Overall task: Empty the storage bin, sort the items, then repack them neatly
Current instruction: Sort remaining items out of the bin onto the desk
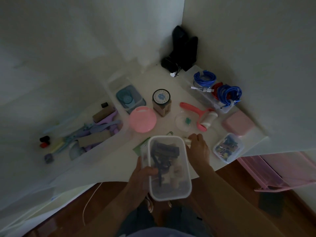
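Clear plastic tub [169, 168] full of dark clips sits closest, gripped by my left hand [142, 175], thumb hooked over its rim. Just past its far right corner, my right hand [199, 147] pinches a small white piece [186, 140] on the white table [177, 79].

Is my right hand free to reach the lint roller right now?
Probably not yet. The right hand is pinching a small white item beside the clear container. The lint roller lies just beyond it with nothing between, so once that item is dropped the way looks open.
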The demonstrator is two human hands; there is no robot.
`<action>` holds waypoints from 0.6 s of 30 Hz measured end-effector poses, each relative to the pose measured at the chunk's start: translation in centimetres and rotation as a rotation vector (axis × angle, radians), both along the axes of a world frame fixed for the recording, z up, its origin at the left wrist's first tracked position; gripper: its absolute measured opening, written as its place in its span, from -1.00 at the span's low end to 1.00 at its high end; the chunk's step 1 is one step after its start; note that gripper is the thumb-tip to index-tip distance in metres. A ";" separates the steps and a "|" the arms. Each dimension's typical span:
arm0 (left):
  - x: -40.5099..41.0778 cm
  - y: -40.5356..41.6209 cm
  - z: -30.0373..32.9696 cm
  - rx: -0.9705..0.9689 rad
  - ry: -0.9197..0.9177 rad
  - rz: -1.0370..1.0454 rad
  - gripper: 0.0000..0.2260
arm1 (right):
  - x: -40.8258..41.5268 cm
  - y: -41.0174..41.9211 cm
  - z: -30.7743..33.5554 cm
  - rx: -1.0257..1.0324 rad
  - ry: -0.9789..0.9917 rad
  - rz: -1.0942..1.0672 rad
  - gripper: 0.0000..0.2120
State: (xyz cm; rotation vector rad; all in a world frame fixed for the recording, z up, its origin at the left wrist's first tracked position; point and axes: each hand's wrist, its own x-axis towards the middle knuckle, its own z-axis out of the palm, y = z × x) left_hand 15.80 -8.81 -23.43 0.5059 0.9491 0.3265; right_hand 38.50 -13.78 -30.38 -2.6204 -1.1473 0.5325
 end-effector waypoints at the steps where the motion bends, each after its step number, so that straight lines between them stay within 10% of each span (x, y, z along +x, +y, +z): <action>1: 0.2 -0.1 0.7 -0.024 0.007 0.013 -0.08 | 0.0 -0.2 0.2 -0.005 -0.004 0.022 -0.81; 6: 1.3 0.0 3.5 -0.062 -0.044 0.094 -0.14 | 0.0 -3.2 3.8 0.127 0.095 -0.095 -0.87; 11: 2.4 2.3 5.7 -0.135 -0.055 0.219 -0.03 | 0.2 -3.6 14.5 0.444 0.610 -0.487 -0.75; 15: 4.3 3.9 7.8 0.021 0.011 0.197 -0.49 | -1.7 -2.5 25.5 0.647 0.873 -0.448 -0.78; 18: 5.8 4.5 9.0 0.116 0.156 0.109 -0.41 | -3.5 -2.3 31.1 0.828 1.029 -0.363 -0.76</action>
